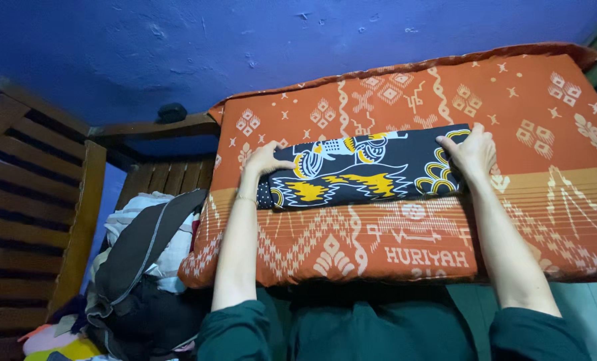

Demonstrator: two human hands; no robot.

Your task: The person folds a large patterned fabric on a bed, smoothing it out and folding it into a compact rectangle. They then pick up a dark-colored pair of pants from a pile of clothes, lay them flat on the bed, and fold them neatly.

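Two hands [265,160] [473,152] on one folded dark patterned cloth [362,167], one orange cushion [525,200].

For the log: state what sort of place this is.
Probably a room in a home: a patterned orange cushion under a folded dark cloth, a wooden slatted chair, a clothes pile, a blue wall.

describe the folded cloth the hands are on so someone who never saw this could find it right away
Start at the big orange patterned cushion against the blue wall. Lying across its middle is a folded cloth, with the left hand on one end and the right hand on the other. It is the only dark piece there: black with yellow and white figures.
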